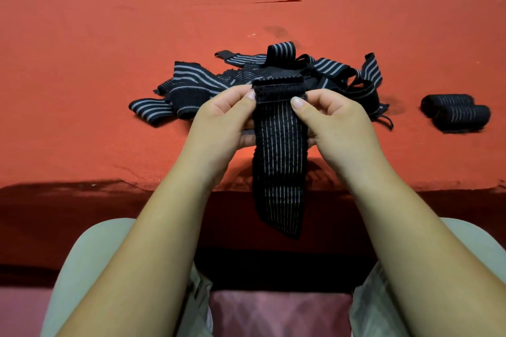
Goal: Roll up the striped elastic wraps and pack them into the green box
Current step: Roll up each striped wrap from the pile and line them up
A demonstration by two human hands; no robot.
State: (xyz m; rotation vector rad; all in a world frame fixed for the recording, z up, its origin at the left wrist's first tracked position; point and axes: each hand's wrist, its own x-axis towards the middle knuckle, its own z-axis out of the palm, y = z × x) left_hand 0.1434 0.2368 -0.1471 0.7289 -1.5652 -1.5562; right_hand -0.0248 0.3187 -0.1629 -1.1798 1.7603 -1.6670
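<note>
Wrap (279, 145) was pinched at its top by left hand (221, 117) and right hand (336, 120); the loose tail, frame centre, could roll crooked.

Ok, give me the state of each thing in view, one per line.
Held wrap: unrolled, top end folded over, tail hanging down.
Pile: loose, tangled, unrolled.
Two rolls: rolled, side by side on the table.
Left hand: pinches the wrap's top.
Right hand: pinches the wrap's top.

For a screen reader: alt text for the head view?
Left hand and right hand pinch the top of a striped wrap hanging off the red table. Unrolled wraps lie heaped behind; two rolled wraps at right.
</note>
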